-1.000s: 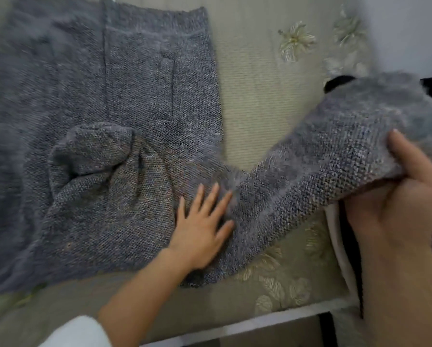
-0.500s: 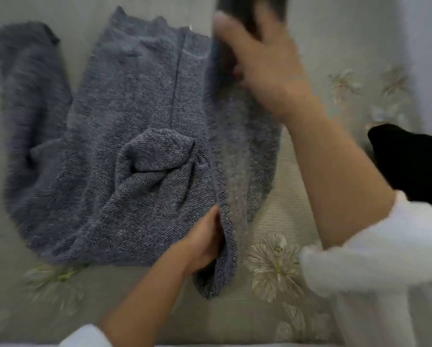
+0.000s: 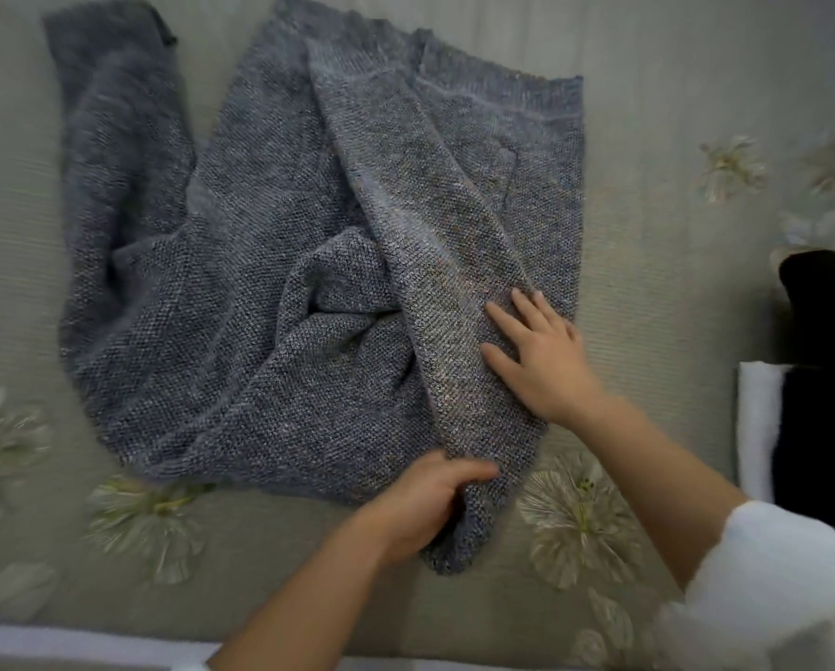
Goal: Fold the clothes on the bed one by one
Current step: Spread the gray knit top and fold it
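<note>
Head view: the grey knit sweater (image 3: 241, 331) lies spread on the bed (image 3: 657, 293), with bare bedspread on both sides. The left hand (image 3: 420, 506) curls round its near hem. The right hand (image 3: 541, 360) presses flat, fingers spread, on the folded-over sleeve (image 3: 430, 225). A black garment (image 3: 822, 293) lies well right.

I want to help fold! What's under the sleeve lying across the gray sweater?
The sleeve lies on the sweater's body, with the right hand flat on top. The knit directly beneath it is covered, so any wrinkles there can't be seen.
</note>
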